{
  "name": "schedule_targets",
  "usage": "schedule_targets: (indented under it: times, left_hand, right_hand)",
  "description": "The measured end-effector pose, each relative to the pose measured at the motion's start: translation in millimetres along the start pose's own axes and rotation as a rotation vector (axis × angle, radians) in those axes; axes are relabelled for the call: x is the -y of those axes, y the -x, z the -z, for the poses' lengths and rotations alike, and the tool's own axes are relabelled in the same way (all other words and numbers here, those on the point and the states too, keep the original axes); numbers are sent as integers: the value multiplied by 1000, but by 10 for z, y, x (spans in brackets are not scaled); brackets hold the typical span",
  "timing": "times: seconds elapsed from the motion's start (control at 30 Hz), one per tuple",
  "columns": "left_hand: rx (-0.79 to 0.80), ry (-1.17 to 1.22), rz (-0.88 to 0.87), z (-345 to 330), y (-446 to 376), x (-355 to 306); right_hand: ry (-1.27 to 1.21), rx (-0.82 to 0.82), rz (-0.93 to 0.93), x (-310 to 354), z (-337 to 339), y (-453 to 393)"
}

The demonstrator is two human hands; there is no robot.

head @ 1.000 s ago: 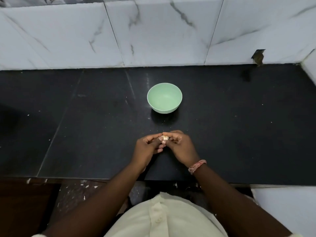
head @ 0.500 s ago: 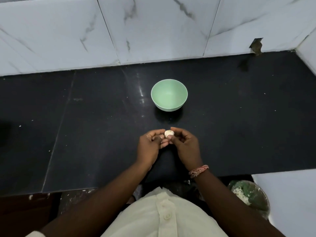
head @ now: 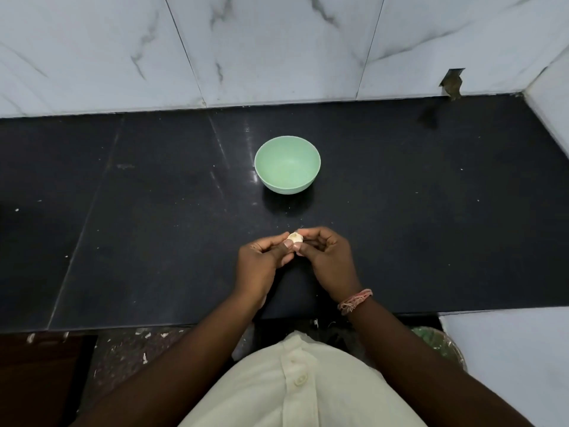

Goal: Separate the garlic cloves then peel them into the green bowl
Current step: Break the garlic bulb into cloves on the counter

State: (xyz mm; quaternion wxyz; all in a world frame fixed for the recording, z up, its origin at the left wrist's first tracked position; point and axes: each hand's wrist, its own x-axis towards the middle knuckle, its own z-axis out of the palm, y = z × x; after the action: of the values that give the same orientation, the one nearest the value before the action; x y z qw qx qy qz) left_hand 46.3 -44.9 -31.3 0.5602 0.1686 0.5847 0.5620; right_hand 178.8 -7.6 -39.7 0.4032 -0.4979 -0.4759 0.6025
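Pinching a small pale garlic bulb (head: 295,237) between both thumbs and fingertips, left hand (head: 261,264) and right hand (head: 327,259) pressed together over the black counter (head: 154,235). Sitting upright just beyond, apart from the hands: green bowl (head: 287,164), nothing inside.

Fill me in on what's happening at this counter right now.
A person stands at a black counter and holds a small garlic piece between the fingertips of both hands. The left hand and right hand pinch it together just above the counter, on the near side of the green bowl. The bowl looks empty, so no peeled clove has gone in yet. Whether the garlic is a whole bulb or a single clove is too small to tell.
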Motion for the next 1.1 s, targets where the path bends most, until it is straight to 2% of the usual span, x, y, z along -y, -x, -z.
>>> schedule_targets:
  times: [0.2,0.33,0.43,0.8,0.97,1.1]
  left_hand:
    - [10,-119,-73,11,26,-29]
    - [-9,34,54,19,-33,-38]
    - [-36,21,129,3,-102,7]
    - [19,-238,131,-480,-384,4]
    - [46,-236,123,-523,-415,48]
    - [-6,-207,73,-423,-350,25]
  right_hand:
    - [-79,-41,-21,-30,-20,69]
    - [-242,-38,-90,-14,-1,41]
    - [-331,-95,-145,-8,55,-4]
    - [-245,-404,-153,-10,358,-160]
    - [-161,-436,-134,-33,372,-154]
    - [-79,-409,-73,-40,300,-94]
